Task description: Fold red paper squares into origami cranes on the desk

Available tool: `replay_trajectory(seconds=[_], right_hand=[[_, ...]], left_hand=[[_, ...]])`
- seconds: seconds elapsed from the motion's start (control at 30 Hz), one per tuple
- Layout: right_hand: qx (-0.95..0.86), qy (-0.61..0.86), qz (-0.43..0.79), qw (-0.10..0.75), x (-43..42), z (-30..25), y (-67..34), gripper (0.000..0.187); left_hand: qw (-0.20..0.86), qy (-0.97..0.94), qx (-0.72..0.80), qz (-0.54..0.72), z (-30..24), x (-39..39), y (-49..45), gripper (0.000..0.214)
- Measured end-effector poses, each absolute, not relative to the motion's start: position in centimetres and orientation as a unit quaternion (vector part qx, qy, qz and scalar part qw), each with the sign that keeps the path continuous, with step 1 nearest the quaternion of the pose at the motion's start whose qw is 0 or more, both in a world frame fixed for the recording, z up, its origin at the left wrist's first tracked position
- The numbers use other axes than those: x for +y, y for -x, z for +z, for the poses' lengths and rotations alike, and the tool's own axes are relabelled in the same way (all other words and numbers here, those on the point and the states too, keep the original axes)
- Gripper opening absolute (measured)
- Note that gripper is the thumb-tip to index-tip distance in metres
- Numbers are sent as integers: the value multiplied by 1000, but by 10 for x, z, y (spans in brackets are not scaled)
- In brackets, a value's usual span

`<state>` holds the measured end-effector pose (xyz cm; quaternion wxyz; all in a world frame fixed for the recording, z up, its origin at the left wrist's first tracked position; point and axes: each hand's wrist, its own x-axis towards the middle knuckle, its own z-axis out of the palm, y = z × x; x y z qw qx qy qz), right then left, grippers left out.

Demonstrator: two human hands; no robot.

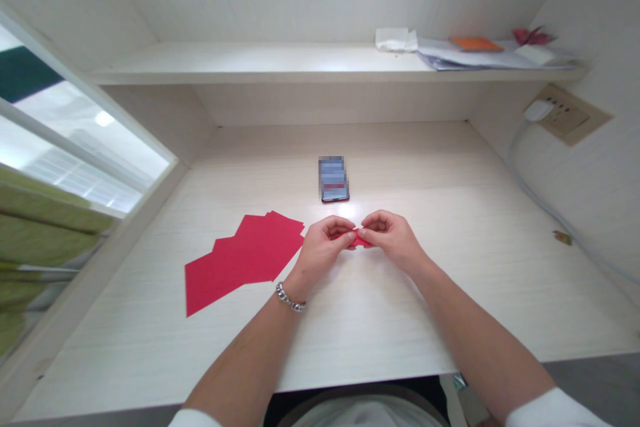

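A small piece of folded red paper (358, 238) is pinched between my two hands, just above the desk. My left hand (327, 243) grips its left end with thumb and fingers; a chain bracelet (290, 298) circles that wrist. At the right end, my right hand (393, 237) has its thumb pressed on the paper against curled fingers. Most of the folded piece is covered by the fingers, so its full shape is hidden. Several flat red paper sheets (245, 250) lie fanned out beside my left hand, overlapping one another.
A phone (333, 179) lies beyond my hands on the desk (420, 327). The shelf (250, 57) above carries a white tissue pack (396, 39), papers, an orange sheet (476, 44) and a red folded shape (534, 36). A white charger (539, 110) with its cable sits in the right wall socket.
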<state>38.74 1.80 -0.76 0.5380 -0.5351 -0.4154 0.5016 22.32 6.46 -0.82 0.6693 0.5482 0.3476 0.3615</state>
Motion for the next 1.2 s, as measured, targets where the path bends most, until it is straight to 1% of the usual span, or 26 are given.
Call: replay_trajectory(seconds=[0.3,0.5,0.57,0.67,0.77,0.93,1.2], right_hand=[[-450,538,481,526,18,-9,-386,30],[-403,522,528,536,17,-6,-385,37],[-397,521,542,527,17,-6,-387,38],[-418,533,532,508,18,-7,-390,35],[-427,537,516,512,19,-8,-391,32],[-420,520,549,502,18,-5,-394,32],[-428,525,544,496,18,-6,-397,29]], left_hand=[[656,-550,365,366,-6,64,-224,24],[673,-531,355,372,-5,65,-222,30],[674,-527,360,371,-6,66,-221,31],[677,-526,363,364,-6,67,-221,32],[688,-523,359,353,-5,68,-221,32],[697,-516,368,335,-4,68,-220,35],[709,-507,371,322,-6,69,-218,35]])
